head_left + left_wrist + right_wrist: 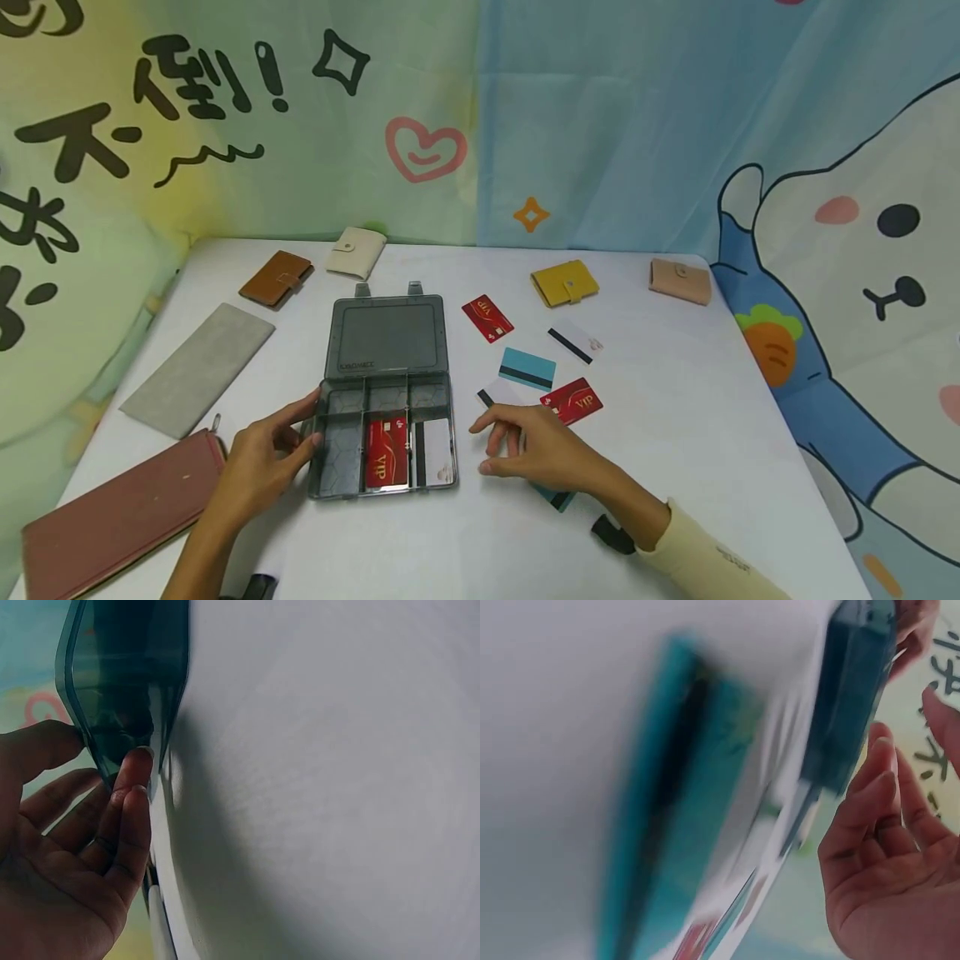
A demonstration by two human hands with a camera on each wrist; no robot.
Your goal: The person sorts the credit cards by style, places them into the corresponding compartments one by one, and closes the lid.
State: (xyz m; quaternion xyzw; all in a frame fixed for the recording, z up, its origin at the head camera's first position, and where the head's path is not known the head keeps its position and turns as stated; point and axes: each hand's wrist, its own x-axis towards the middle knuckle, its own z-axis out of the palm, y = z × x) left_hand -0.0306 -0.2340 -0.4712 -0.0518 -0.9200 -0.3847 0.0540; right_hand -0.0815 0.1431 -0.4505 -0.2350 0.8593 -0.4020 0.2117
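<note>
A grey see-through plastic compartment box [337,454] stands with its lid [390,333] laid back. A red VIP card [386,452] is in its front middle compartment; a white card [437,450] with a black stripe fills the front right one. My left hand [266,454] grips the box's left wall, thumb at the rim; in the left wrist view its fingers are against the box side [124,682]. My right hand [536,446] hovers right of the box, fingers loosely bent, holding nothing. It partly covers a white card [498,392] and a teal card [555,497].
Right of the box lie red cards [488,318] [573,402], a teal card [527,368] and a white card [576,342]. Behind are brown [276,279], cream [356,252], yellow [565,283] and pink [679,281] wallets. A grey wallet [198,367] and a maroon one [123,517] lie left.
</note>
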